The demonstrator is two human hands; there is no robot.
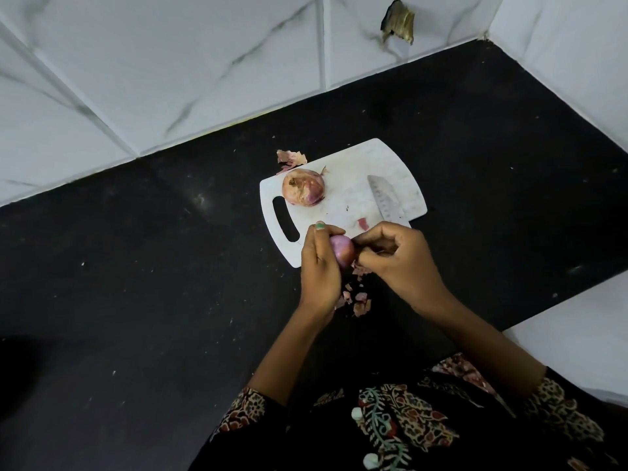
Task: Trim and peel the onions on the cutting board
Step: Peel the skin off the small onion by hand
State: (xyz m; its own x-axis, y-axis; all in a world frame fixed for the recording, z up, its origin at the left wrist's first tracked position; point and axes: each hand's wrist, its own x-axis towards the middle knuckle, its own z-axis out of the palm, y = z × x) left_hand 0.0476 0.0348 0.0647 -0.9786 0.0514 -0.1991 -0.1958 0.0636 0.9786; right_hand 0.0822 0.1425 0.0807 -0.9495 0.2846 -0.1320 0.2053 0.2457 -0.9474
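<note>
Two onions in view. Onion 1, the small onion (342,253), is held in the air over the near edge of the cutting board (339,205), between both hands; its exposed surface is smooth and purple-pink, skin largely off. Left hand (319,266) wraps it from the 9 o'clock side, grip curled round the bulb, thumb with a green-painted nail lying across the top. Right hand (397,256) meets it from the 3 o'clock side, fingers bent inward, grip pinching at the onion's right flank; whether a strip of skin sits between the fingertips cannot be told. Onion 2, the large onion (303,191), rests on the board at about 11 o'clock from the hands, papery outer skin still on, patchy tan and purple. Knife (385,202) lies flat on the board at about 1 o'clock from the hands, blade pointing away, handle end hidden behind the right hand. One small red scrap (363,224) lies on the board just beside the blade. Peel flakes (356,297) are scattered on the black counter (136,266) directly under the hands, at 6 o'clock from the held onion. A second cluster of skin pieces (291,158) lies on the counter, touching the board's far edge, at 12 o'clock from the large onion. White marble-pattern wall tiles (170,62) back the counter.
</note>
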